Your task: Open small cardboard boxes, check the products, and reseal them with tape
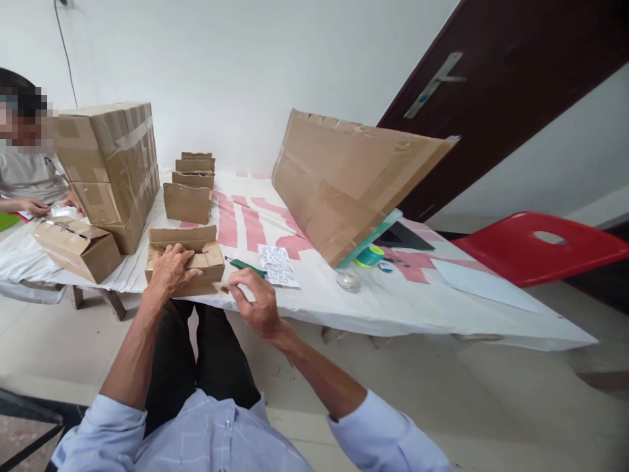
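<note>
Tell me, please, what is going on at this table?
A person's left hand rests on a cardboard box whose back flap stands up, while the right hand is beside it, a small brown piece at its fingertips. A green tool and a patterned sheet lie nearby; more boxes stand in a row behind.

A red chair [511, 251] stands beside the desk [407, 313] near a dark door [521, 92]; a black cable [64, 49] hangs along the pale wall [221, 65].

White wall [236, 65], pale floor [466, 400]
A dark door [511, 78] far right; a red chair [511, 252] beside the white-covered table [393, 316].
</note>
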Demonstrator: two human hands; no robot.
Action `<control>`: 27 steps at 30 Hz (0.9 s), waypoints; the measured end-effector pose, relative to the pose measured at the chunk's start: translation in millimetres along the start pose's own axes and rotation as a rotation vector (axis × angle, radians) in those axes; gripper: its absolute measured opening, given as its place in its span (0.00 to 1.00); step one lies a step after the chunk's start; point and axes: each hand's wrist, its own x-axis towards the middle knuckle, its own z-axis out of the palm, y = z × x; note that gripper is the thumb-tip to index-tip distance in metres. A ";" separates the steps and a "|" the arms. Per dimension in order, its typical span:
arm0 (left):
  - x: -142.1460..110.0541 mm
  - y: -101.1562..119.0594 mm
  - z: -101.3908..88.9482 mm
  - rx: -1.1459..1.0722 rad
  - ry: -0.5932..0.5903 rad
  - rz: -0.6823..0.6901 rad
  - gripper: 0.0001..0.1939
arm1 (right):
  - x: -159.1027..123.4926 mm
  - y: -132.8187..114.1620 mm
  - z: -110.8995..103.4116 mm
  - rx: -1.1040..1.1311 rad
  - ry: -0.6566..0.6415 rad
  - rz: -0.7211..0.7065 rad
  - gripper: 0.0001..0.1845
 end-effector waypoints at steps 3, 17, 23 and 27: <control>-0.9 -1.9 -1.4 0.021 0.014 0.014 0.24 | 2.7 -12.4 -11.4 0.261 0.059 0.370 0.09; 5.2 -17.3 -7.1 -0.015 0.138 0.120 0.24 | -57.0 62.2 -47.1 0.371 0.223 0.707 0.15; 6.7 -18.9 -7.4 -0.082 0.202 0.130 0.25 | -89.9 128.9 -118.3 -0.041 0.460 0.774 0.17; 4.5 -16.9 -8.9 -0.114 0.247 0.125 0.27 | -94.0 165.5 -172.9 -0.161 0.581 0.803 0.15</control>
